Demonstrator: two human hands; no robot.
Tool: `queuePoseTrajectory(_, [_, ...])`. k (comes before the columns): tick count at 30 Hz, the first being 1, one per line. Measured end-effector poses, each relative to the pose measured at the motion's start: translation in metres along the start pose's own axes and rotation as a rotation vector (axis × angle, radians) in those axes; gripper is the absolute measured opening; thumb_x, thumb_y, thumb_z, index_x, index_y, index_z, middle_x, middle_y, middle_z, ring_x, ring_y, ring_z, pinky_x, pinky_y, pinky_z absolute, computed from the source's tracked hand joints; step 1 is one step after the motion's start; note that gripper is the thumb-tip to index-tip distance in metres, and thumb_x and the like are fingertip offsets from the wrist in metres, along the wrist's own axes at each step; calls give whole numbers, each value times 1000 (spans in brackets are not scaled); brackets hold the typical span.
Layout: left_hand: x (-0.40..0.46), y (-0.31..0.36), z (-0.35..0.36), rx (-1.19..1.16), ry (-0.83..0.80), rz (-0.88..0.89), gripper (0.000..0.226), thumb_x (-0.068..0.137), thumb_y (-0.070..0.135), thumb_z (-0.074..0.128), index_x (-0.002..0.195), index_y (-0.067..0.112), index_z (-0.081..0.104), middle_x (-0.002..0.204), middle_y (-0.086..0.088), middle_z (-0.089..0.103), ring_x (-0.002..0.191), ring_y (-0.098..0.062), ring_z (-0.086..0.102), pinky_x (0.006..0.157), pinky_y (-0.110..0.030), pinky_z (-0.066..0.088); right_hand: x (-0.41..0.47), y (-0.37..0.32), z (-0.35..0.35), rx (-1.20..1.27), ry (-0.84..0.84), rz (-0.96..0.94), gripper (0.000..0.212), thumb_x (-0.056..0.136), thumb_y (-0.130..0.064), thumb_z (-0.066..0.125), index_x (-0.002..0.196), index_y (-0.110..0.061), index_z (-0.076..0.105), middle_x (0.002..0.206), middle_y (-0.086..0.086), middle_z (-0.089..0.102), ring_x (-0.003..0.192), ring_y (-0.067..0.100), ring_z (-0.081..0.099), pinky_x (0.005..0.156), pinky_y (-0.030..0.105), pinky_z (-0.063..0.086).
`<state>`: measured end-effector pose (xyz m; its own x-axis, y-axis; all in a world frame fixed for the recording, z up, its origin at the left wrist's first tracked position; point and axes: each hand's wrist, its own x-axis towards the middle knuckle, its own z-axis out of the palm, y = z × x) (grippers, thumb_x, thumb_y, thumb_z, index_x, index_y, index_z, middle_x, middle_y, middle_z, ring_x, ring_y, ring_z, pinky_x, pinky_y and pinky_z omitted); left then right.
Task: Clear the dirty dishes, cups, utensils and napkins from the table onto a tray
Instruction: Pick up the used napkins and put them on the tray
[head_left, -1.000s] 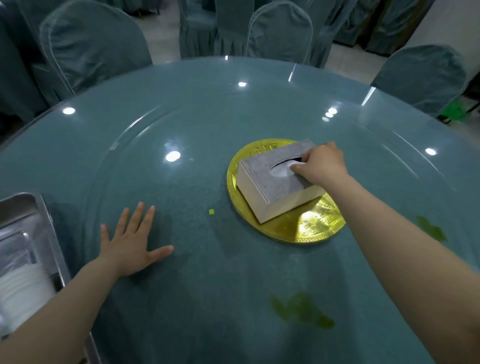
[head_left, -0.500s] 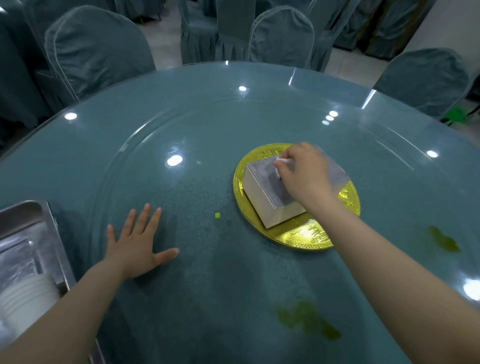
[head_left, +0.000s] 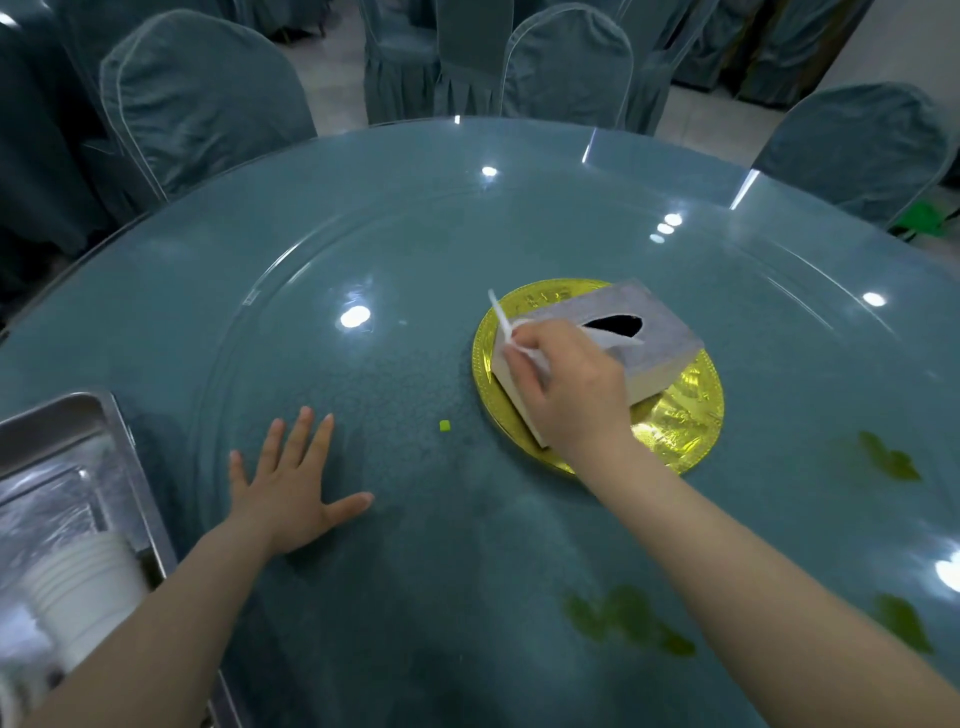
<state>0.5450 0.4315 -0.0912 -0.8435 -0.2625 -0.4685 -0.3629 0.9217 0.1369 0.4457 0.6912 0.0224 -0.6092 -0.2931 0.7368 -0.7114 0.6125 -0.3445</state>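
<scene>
Large round table (head_left: 363, 597) with a teal cloth under a glass top; a raised glass turntable ring sits over its middle. Ceiling lights show as bright white spots (head_left: 355, 316) on the glass, several toward the far right. Chairs in matching teal fabric covers ring the far edge: one at far left (head_left: 202, 98), one at far centre (head_left: 569, 65), one at far right (head_left: 852, 150). More covered chairs stand in rows behind them. Pale floor (head_left: 327, 78) between the rows; a light wall (head_left: 898, 47) at far right.
</scene>
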Motion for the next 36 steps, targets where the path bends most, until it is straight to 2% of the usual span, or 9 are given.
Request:
queuePoseTrajectory(3, [1,-1,3,-2,17,5,112,42,97,7,125,40,-44,136,17,-46,143,-20,-25,111,-60,-9,-16,-10,11,85,4,-76,4,78,0,71,77,2,67,81,8,70,70,26,68,56,33,53])
queuePoseTrajectory(7, [4,-2,5,-5,30,7,117,45,97,12,135,39,-36,137,18,-43,144,-19,-23,111,-60,-8,-33,-25,32,203,-43,-200,11,86,-5,63,78,2,67,89,11,71,81,28,68,70,34,54])
queuePoseTrajectory(11, [7,-3,7,5,40,6,113,61,92,28,142,39,-29,138,17,-42,144,-19,-24,111,-60,-9,-49,-15,54,59,-377,-116,19,85,-5,63,100,6,65,118,18,65,110,31,62,89,36,53])
queuePoseTrajectory(13, [7,-2,7,9,51,8,111,65,90,32,142,38,-29,138,18,-42,144,-19,-24,111,-60,-8,-57,-4,62,43,-657,18,22,91,-11,58,107,3,60,145,17,44,138,31,36,112,36,31])
queuePoseTrajectory(15, [7,-2,7,14,55,8,110,67,89,33,141,39,-30,138,17,-43,144,-19,-24,111,-59,-9,-63,6,70,69,-800,109,17,96,-20,50,103,-5,56,158,12,18,148,26,5,117,30,6])
queuePoseTrajectory(19, [8,-4,6,19,55,6,109,67,89,33,142,40,-29,139,17,-42,144,-18,-24,111,-59,-9,-67,8,82,97,-907,245,9,99,-21,39,95,-15,44,158,11,16,147,22,4,116,31,4])
queuePoseTrajectory(25, [8,-3,5,17,58,0,108,68,88,34,144,39,-26,146,16,-38,144,-19,-23,111,-59,-9,-81,-4,76,117,-1016,157,48,99,-19,35,144,-3,27,158,8,18,147,20,6,118,32,3])
queuePoseTrajectory(32, [-2,1,11,-16,34,-15,109,66,90,31,144,40,-25,148,15,-38,144,-19,-25,111,-59,-9,-105,-19,38,150,-1089,88,32,95,-12,36,123,0,43,157,8,22,146,22,10,118,33,7])
queuePoseTrajectory(36, [-17,10,19,-47,18,-42,110,65,91,29,145,38,-25,148,14,-38,144,-20,-25,111,-60,-9,-125,-28,18,102,-1107,112,53,91,-12,38,142,-1,29,151,15,30,145,24,13,116,33,10])
